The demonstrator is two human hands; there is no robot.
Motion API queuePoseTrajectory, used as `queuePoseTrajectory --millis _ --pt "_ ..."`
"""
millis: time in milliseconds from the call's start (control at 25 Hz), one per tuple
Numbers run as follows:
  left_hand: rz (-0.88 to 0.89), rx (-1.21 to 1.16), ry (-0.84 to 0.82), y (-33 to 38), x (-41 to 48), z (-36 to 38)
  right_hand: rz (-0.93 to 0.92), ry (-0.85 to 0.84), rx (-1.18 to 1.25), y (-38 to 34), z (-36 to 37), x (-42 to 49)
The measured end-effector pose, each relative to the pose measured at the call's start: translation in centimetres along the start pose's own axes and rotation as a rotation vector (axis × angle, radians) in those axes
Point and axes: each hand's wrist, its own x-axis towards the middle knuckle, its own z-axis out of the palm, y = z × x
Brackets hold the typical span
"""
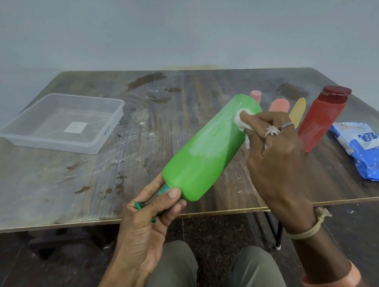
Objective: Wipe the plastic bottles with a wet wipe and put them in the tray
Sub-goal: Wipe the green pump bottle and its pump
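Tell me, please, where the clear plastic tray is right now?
In the head view, the clear tray sits on the far left of the table, with no bottles in it, well apart from the green bottle being wiped.

- Green bottle point(211, 150) held tilted above the bench, cap end low, white wet wipe point(243, 121) pressed on its upper side.
- Red bottle point(320, 119) lying at right.
- Clear tray point(107, 130) empty, far left.
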Motion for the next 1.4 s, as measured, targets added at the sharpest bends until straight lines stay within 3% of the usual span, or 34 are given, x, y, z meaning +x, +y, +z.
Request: queuePoseTrajectory --millis 160,280,520,640,760,880,1000,1080,1280,1400 --pt "0.017 0.007 -0.016 -0.1 0.4 0.6 0.098 0.007 0.012 0.5 -0.4 0.5" --pt "0.003 -0.043 0.007 -0.2 0.7 1.5 -0.017 -0.081 -0.038 -0.3 -0.3 -0.8" --pt "-0.017 -0.034 -0.010 0.4 0.8 2.4 -0.039 -0.005 -0.005 -0.2 -0.3 -0.8" --pt "-0.006 0.003 -0.024 0.7 1.1 3.0 0.068 0.024 0.019 0.1 -0.2 -0.1" --pt "-0.006 -0.004 -0.016 1.1 1.2 3.4 0.023 -0.041 -0.029 0.7 -0.3 0.5" --pt "-0.006 -0.007 0.000 1.1 1.3 3.7 0.101 -0.029 0.020 0.6 -0.2 0.8" --pt "-0.015 -0.053 0.014 1.2 1.4 3.7 -0.026 -0.031 -0.013 -0.3 0.1 0.2" --pt "-0.014 -0.052 0.019 1.1 1.4 3.9 -0.004 -0.005 0.002 -0.8 0.2 -0.3" --pt "0.018 -0.047 0.043 0.8 1.7 3.5 -0.210 -0.215 0.035 -3.1 0.6 -4.0" --pt "0.020 -0.015 0.013 0.5 1.6 3.0 -0.010 -0.063 0.022 -1.4 0.5 -1.4"
